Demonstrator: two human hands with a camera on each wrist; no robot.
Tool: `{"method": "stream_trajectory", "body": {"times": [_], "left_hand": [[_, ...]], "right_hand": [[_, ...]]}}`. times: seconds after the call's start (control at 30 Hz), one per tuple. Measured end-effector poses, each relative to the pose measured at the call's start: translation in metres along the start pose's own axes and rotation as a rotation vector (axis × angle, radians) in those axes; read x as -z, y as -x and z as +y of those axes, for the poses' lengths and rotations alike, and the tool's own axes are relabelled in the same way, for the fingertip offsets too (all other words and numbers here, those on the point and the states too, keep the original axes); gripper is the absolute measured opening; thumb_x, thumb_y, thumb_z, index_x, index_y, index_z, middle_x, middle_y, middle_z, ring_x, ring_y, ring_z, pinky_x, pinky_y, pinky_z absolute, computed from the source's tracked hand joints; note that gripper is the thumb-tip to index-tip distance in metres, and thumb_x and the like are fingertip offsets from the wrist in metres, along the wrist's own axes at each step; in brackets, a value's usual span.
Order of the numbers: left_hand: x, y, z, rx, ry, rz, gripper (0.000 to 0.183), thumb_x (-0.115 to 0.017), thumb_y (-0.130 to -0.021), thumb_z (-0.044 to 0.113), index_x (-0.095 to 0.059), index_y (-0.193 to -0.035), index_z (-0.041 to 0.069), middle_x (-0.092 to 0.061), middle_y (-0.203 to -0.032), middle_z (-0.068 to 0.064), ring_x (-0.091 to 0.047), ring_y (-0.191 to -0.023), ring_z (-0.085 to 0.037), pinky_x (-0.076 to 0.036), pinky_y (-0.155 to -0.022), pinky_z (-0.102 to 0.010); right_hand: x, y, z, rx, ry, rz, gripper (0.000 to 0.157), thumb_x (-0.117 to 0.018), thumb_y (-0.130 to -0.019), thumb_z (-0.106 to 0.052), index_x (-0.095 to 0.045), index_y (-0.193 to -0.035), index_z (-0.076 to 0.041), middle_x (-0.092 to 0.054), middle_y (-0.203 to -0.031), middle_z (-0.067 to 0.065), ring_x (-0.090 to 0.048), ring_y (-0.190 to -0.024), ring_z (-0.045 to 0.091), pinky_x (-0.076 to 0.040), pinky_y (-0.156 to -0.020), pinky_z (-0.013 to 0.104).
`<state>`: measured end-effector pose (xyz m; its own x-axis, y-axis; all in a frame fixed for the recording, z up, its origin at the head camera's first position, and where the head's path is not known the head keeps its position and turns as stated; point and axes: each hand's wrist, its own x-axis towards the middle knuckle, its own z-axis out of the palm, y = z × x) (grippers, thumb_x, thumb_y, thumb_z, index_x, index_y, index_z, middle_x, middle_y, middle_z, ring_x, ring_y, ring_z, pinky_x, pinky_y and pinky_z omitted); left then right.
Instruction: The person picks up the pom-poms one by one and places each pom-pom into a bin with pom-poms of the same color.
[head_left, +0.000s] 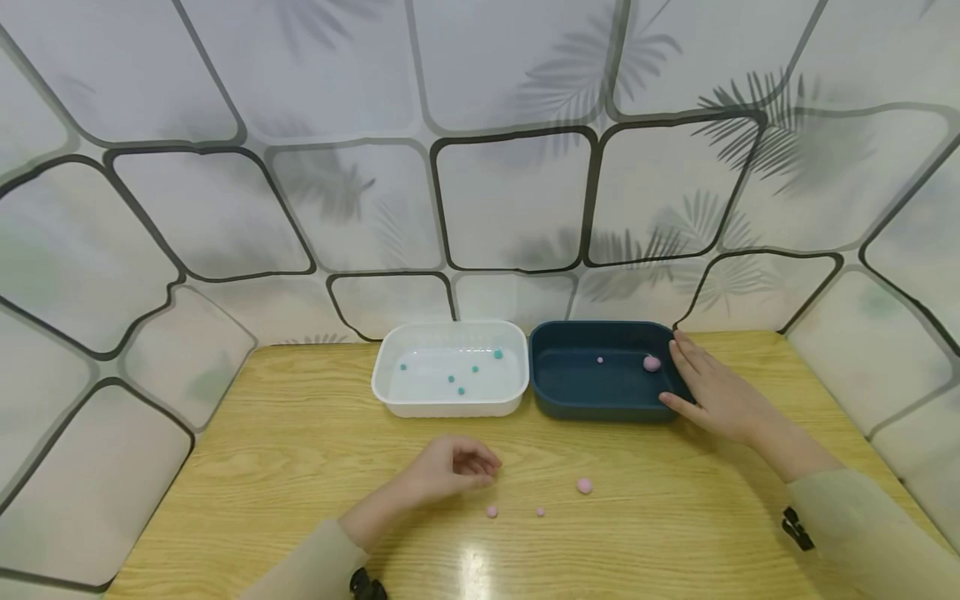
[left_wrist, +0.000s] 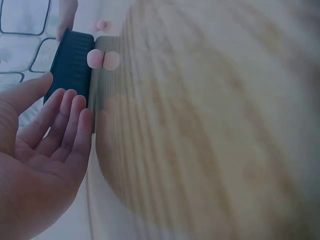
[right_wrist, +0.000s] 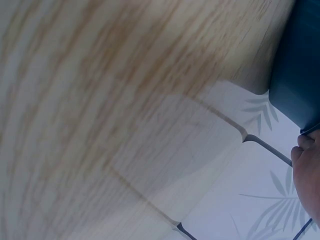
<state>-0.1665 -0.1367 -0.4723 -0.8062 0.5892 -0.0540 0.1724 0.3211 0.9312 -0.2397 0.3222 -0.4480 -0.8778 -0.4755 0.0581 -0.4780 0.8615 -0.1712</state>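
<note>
My left hand [head_left: 448,470] hovers over the table in front of the white tray [head_left: 448,410], fingers loosely bent and holding nothing. Three pink balls lie near it: one larger ball [head_left: 584,486], a medium ball [head_left: 492,512] and a small ball [head_left: 540,512]. At the right end of the dark blue tray [head_left: 600,411], my right hand [head_left: 716,398] rests with fairly straight fingers along the rim. That tray contains a tiny pink ball [head_left: 600,360] and a bigger pink lump [head_left: 652,363]. In the left wrist view, the left palm [left_wrist: 45,175] and fingers show nothing held.
Several small teal balls, including one larger teal ball [head_left: 498,355], sit in the white tray. Both trays stand side by side at the back of the wooden table [head_left: 300,433], against a patterned backdrop [head_left: 517,200] that also rises on both sides.
</note>
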Motion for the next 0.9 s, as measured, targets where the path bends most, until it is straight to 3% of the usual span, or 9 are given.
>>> {"method": "stream_trajectory", "body": {"times": [0.2,0.5,0.9], "left_hand": [[0.0015,0.006,-0.0037,-0.046,-0.057,-0.063,0.021,-0.08,-0.092,0.001,-0.078,-0.111,-0.006,-0.08,-0.106,-0.021,-0.071,-0.088,-0.001,-0.063,-0.081,-0.019],[0.0014,0.0103,-0.0025,-0.073,-0.245,-0.119,0.022,-0.088,-0.09,0.022,-0.081,-0.107,0.01,-0.08,-0.104,-0.001,-0.068,-0.091,0.001,-0.06,-0.085,-0.018],[-0.0024,0.0071,-0.0003,-0.203,-0.451,-0.172,0.022,-0.088,-0.088,0.012,-0.081,-0.108,0.011,-0.076,-0.099,0.001,-0.061,-0.087,0.003,-0.056,-0.08,-0.014]], "right_hand": [[0.001,0.0003,-0.0006,0.004,-0.003,0.002,0.094,-0.057,-0.108,-0.05,-0.016,-0.164,0.013,-0.012,-0.173,0.035,-0.019,-0.16,0.053,-0.025,-0.129,0.065],[0.0015,0.0011,-0.0015,0.003,-0.009,0.001,0.094,-0.057,-0.108,-0.051,-0.015,-0.164,0.013,-0.011,-0.174,0.035,-0.019,-0.16,0.053,-0.026,-0.128,0.066],[-0.0007,0.0007,0.001,-0.001,-0.008,-0.001,0.094,-0.056,-0.108,-0.051,-0.015,-0.165,0.012,-0.011,-0.174,0.035,-0.019,-0.16,0.053,-0.024,-0.129,0.065]]}}
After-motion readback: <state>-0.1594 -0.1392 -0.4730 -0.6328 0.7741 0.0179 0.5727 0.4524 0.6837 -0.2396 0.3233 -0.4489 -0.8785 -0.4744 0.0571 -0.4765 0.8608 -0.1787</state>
